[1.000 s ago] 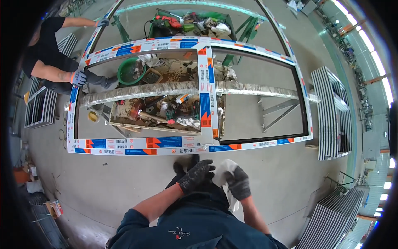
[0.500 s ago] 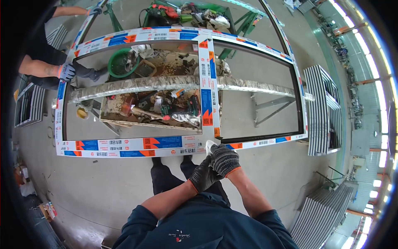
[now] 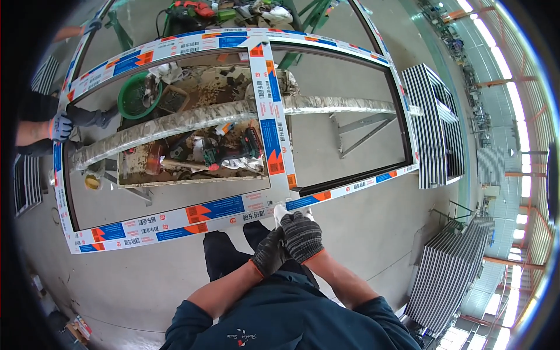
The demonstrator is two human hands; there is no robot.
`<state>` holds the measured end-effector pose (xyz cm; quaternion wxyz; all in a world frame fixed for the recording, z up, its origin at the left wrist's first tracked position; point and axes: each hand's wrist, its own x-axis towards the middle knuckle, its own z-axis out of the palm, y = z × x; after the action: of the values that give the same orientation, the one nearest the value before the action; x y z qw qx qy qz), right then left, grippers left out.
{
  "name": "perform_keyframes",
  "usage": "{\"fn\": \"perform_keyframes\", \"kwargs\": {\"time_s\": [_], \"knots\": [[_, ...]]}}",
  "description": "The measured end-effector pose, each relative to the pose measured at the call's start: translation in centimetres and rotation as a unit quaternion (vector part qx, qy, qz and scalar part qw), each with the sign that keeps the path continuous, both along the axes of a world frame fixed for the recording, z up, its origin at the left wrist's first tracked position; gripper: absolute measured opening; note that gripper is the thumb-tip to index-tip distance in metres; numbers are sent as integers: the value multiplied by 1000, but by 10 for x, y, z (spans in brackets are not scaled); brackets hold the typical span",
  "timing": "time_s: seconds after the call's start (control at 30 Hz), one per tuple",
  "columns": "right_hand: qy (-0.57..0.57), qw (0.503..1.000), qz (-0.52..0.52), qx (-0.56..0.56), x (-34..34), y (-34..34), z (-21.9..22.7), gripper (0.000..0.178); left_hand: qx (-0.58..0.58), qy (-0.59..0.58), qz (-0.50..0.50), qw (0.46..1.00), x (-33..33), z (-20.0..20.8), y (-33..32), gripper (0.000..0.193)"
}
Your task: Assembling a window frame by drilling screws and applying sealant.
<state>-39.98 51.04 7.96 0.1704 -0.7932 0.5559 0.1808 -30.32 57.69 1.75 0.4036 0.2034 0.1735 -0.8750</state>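
Note:
A large window frame (image 3: 175, 214), covered in white, blue and orange protective film, lies in front of me. My right hand (image 3: 301, 238), in a dark grey knit glove with an orange cuff, is closed around a white cloth (image 3: 280, 213). The cloth meets the frame's near edge, just where the crossbar (image 3: 272, 125) joins it. My left hand (image 3: 269, 254), gloved alike, is closed and presses against the right hand. What its fingers grip is hidden.
A padded, film-wrapped beam (image 3: 192, 121) runs beneath the frame. Below is a tray with a cordless drill (image 3: 233, 151) and a green basin (image 3: 140, 96). At left, a co-worker's gloved hand (image 3: 60, 126) holds the frame. Stacked frames (image 3: 434, 128) stand at right.
The view has turned, so the frame sits further left and tilted. My hands stay at the joint, with the cloth now against the frame's near edge.

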Motion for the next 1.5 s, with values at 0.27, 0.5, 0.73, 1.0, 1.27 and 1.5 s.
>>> {"fn": "perform_keyframes", "kwargs": {"time_s": [0.27,0.5,0.73,1.0,1.27,1.5], "knots": [[28,997,11,-67,-3,-12,11,26,6,66,44,997,-17,-2,-13,41],[17,992,-121,-8,-18,-12,7,37,-27,15,1,1000,-23,-6,-20,37],[-99,978,-185,4,-13,-1,-8,43,-27,-100,-50,993,-5,0,-14,36],[-88,978,-184,32,6,7,-13,41,-15,-106,-63,992,24,8,-9,35],[-153,976,-153,-2,31,22,-16,42,-30,-93,-83,992,57,3,5,45],[-116,981,-156,22,62,27,-8,39,-28,-76,-79,994,79,-3,16,50]]}}
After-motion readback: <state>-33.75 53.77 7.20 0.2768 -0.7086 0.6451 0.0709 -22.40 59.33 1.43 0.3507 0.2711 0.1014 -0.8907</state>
